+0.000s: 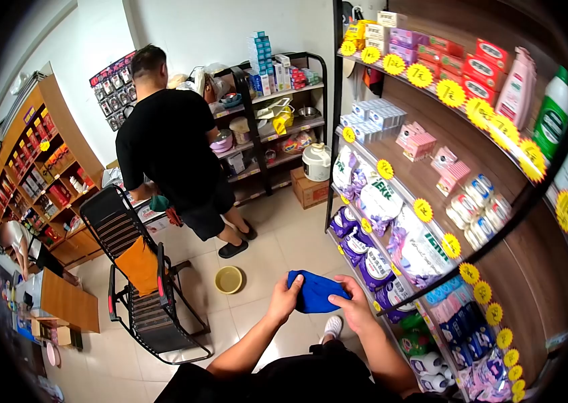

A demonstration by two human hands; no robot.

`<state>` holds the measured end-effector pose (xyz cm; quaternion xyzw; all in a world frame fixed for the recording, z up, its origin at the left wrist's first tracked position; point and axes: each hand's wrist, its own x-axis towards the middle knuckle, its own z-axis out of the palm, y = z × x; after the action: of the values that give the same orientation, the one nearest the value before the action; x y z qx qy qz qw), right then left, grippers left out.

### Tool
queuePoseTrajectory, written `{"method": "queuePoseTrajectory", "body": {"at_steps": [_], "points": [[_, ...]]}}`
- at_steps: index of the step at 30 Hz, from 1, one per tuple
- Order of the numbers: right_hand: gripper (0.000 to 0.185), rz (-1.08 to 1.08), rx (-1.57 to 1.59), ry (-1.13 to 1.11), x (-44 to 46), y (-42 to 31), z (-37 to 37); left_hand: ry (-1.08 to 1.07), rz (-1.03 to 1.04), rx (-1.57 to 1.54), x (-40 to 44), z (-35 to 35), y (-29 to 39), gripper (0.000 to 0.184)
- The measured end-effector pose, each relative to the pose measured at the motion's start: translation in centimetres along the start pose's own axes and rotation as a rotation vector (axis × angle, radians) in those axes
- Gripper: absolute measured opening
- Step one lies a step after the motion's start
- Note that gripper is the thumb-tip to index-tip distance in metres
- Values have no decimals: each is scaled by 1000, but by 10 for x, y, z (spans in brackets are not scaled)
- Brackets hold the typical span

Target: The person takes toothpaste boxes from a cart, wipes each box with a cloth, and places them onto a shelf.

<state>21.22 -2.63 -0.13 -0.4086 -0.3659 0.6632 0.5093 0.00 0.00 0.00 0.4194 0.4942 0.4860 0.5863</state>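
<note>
Cloth of a deep, bright blue is held up in front of the body, over the tiled floor and close to the stocked shelving on the right. The left hand grips its left edge, thumb laid over the front; the right hand pinches the opposite side, thumb also on top and fingers curled behind (how far they reach underneath is hidden). Between the two grips the fabric looks bunched and doubled, its lower edge sagging a little. Below the right hand, a white shoe shows on the floor.

Left of the hands, a yellowish basin sits on the tiles, near a black reclining chair with an orange cloth draped across it. Beyond the chair stands a person in black, back turned, with green fabric by one hand. Farther off, a white rice cooker rests on a cardboard box beside a rack of housewares.

On the nearby shelving, yellow price tags line the edges, a green-and-white bottle stands on the top shelf, and white-and-purple bags lean in a row lower down
</note>
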Motion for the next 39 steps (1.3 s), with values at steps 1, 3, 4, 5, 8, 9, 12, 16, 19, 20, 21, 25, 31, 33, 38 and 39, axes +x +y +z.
{"method": "queuePoseTrajectory", "body": {"at_steps": [1, 3, 4, 5, 8, 9, 12, 16, 19, 20, 21, 25, 31, 33, 38, 39], "points": [[71, 2, -64, -111, 8, -12, -7, -28, 5, -15, 6, 5, 3, 27], [71, 68, -82, -214, 58, -14, 1, -31, -60, -5, 44, -17, 9, 28], [74, 98, -109, -255, 59, -11, 5, -95, -97, -4, 42, -25, 8, 27], [77, 33, -164, -315, 109, -28, 5, -187, -40, 7, 93, -28, 27, 26], [84, -84, -357, -416, 163, -35, -5, -339, -82, 56, 142, -29, 36, 28], [83, -149, -481, -470, 185, -27, -4, -349, -120, 75, 157, -33, 44, 28], [72, -4, -333, -516, 242, -51, -13, -342, -25, 87, 227, -9, 63, 25], [59, -66, -343, -271, 294, -76, -23, -253, 43, 197, 303, 8, 66, 23], [55, -16, -304, -147, 340, -90, -21, -279, 2, 139, 358, 9, 78, 21], [51, -57, -252, -76, 354, -92, -17, -314, 32, 132, 374, 9, 83, 21], [46, -49, -193, -3, 371, -95, -16, -344, 24, 83, 396, 11, 83, 21], [39, -83, -120, 95, 443, -97, -5, -475, 4, 101, 490, -7, 97, 20], [37, -157, 90, 243, 552, -109, 45, -594, -34, -4, 641, -46, 127, 22], [37, -218, 98, 384, 587, -117, 64, -542, -109, 33, 706, -45, 128, 25], [37, -278, 141, 491, 655, -121, 75, -431, -232, -98, 822, 20, 142, 28], [37, -272, 127, 507, 668, -126, 74, -425, -219, -94, 846, 34, 147, 26]]}}
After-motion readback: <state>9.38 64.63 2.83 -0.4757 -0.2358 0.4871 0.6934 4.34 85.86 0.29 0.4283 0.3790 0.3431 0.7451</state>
